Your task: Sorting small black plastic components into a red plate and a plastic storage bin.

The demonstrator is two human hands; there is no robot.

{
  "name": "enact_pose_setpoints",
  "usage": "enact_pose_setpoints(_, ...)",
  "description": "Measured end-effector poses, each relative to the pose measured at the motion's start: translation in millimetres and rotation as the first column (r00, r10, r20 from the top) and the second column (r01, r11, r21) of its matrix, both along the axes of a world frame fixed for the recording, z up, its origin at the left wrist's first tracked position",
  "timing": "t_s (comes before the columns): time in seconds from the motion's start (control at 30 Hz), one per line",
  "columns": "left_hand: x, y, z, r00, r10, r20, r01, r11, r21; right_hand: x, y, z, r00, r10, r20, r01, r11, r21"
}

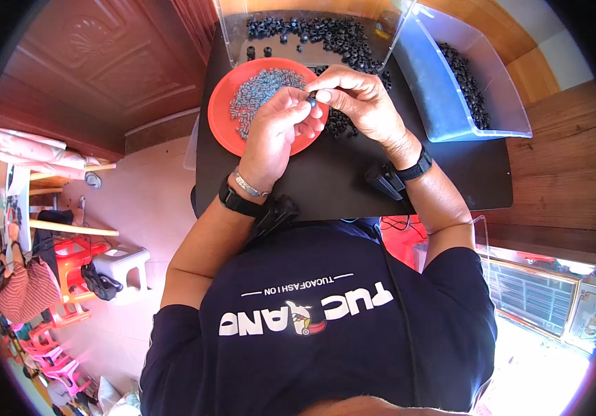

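My hands meet over the right rim of a round red tray (219, 123). Between them is a small black rounded part (312, 101), pinched by the thumb and fingers of my left hand (278, 126). The fingertips of my right hand (361, 104) are closed together at the top of the same part; whether they also hold a tiny piece is too small to tell. Many small grey metal pieces (260, 90) fill the tray under my left hand. Loose black parts (341, 123) lie on the dark table beneath my right hand.
A clear-walled box (232, 35) with many black parts (339, 35) stands at the back. At the right is a translucent blue bin (416, 83) holding more black parts. Plastic stools (123, 265) stand on the floor at left, and another person (31, 288) is at the far left.
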State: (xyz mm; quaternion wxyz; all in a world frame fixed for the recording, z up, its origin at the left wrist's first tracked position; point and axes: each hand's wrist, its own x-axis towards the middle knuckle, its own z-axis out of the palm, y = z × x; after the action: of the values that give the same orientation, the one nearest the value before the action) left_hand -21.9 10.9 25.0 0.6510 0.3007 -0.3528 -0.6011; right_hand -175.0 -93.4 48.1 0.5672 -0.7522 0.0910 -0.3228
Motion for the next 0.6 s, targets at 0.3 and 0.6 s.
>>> enact_pose_setpoints(0.3,0.0,0.0,-3.6,0.995,0.016,-0.096,-0.014,1.000,0.015,2.1,8.2,-1.6,0.992,-0.128,0.011,0.126,0.951,-0.281)
enact_pose_setpoints(0.6,2.3,-3.8,-11.4,0.983,-0.006,-0.186,0.012,0.999,0.030,9.7,9.6,-8.6,0.943,-0.317,0.104,0.317,0.759,-0.568)
